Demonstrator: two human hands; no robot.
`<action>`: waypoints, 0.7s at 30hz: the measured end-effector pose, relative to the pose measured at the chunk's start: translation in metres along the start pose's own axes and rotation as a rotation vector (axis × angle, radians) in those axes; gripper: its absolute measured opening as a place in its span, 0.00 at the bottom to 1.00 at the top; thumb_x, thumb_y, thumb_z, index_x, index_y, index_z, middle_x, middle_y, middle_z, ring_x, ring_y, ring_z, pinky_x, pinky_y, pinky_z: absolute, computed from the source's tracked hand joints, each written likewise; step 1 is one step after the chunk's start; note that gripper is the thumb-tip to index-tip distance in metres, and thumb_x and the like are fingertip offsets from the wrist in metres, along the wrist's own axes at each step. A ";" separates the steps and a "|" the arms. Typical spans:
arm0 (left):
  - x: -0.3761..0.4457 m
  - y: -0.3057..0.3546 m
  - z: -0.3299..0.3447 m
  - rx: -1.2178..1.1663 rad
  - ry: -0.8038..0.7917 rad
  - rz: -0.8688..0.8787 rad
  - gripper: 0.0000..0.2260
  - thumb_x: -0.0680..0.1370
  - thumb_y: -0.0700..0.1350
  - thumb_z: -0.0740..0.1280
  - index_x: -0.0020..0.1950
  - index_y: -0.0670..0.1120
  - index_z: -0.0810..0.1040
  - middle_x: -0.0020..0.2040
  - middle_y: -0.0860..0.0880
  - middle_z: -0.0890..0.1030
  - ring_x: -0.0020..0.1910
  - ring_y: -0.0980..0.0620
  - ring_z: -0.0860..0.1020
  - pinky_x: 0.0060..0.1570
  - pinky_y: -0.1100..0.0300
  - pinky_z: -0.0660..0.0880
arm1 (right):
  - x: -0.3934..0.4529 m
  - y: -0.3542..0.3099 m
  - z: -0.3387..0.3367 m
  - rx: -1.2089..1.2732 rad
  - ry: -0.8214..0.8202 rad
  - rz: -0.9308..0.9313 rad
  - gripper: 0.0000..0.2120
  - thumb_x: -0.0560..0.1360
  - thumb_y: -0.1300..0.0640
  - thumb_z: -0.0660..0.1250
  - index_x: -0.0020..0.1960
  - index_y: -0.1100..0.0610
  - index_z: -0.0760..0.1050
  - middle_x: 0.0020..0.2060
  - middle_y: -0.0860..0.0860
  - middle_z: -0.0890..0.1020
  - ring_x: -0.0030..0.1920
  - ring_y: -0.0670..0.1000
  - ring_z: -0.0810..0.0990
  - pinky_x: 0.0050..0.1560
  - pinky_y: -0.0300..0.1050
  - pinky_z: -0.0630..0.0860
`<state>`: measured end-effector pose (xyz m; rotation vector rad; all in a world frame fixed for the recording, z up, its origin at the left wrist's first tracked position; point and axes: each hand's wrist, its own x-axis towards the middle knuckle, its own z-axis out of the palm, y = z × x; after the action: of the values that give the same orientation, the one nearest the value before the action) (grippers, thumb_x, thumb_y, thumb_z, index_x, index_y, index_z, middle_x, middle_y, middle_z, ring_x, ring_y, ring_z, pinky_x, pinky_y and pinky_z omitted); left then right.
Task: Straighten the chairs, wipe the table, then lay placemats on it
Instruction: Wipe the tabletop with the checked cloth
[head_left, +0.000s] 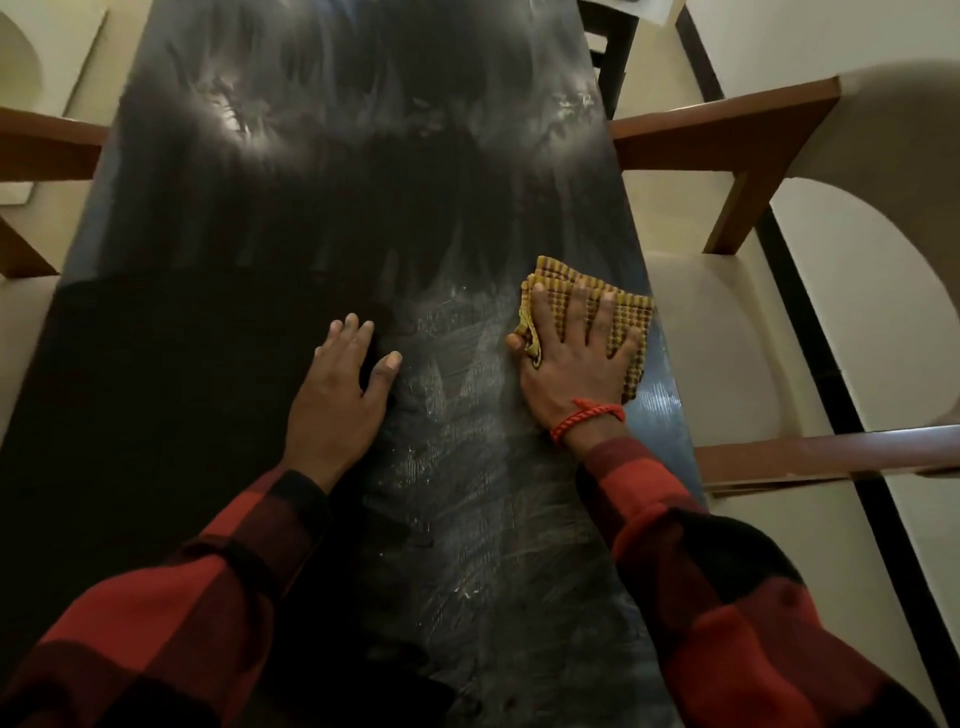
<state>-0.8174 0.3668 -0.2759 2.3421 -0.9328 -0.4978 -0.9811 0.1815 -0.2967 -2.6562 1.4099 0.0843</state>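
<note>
A long black table (291, 218) runs away from me, its top streaked with pale wipe marks. My right hand (576, 358) lies flat, fingers spread, pressing a folded yellow checked cloth (631, 309) onto the table near its right edge. My left hand (343, 379) rests flat on the table top to the left of it, holding nothing. A chair (727, 312) with a cream seat and brown wooden arms stands tucked against the right side. Parts of another chair (36, 150) show at the left edge. No placemats are in view.
A dark chair back (608, 47) shows at the far right end of the table. Cream floor with a black stripe (810, 322) lies to the right. A cream seat (21, 322) sits under the table's left edge.
</note>
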 end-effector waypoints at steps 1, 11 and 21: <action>0.002 0.002 0.001 0.028 0.005 -0.002 0.25 0.85 0.55 0.57 0.80 0.46 0.63 0.82 0.49 0.59 0.81 0.56 0.52 0.79 0.57 0.49 | 0.001 -0.004 0.000 0.002 0.005 -0.008 0.32 0.80 0.32 0.40 0.80 0.40 0.39 0.82 0.53 0.43 0.80 0.63 0.41 0.74 0.73 0.41; 0.007 0.009 -0.012 -0.020 0.024 -0.029 0.22 0.86 0.52 0.54 0.79 0.46 0.65 0.80 0.48 0.63 0.80 0.53 0.59 0.76 0.56 0.55 | 0.010 -0.099 0.006 0.084 -0.016 -0.243 0.32 0.79 0.31 0.42 0.80 0.39 0.45 0.82 0.50 0.45 0.80 0.61 0.40 0.72 0.74 0.37; -0.016 -0.009 -0.036 -0.140 0.215 -0.083 0.24 0.86 0.52 0.55 0.82 0.49 0.59 0.82 0.50 0.57 0.80 0.55 0.55 0.73 0.63 0.53 | -0.005 -0.167 0.003 0.212 -0.062 -0.404 0.25 0.81 0.38 0.50 0.77 0.39 0.59 0.80 0.47 0.55 0.80 0.57 0.48 0.72 0.72 0.42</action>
<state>-0.8051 0.3961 -0.2515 2.2605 -0.6820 -0.3244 -0.8459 0.2789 -0.2840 -2.6701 0.7916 -0.0224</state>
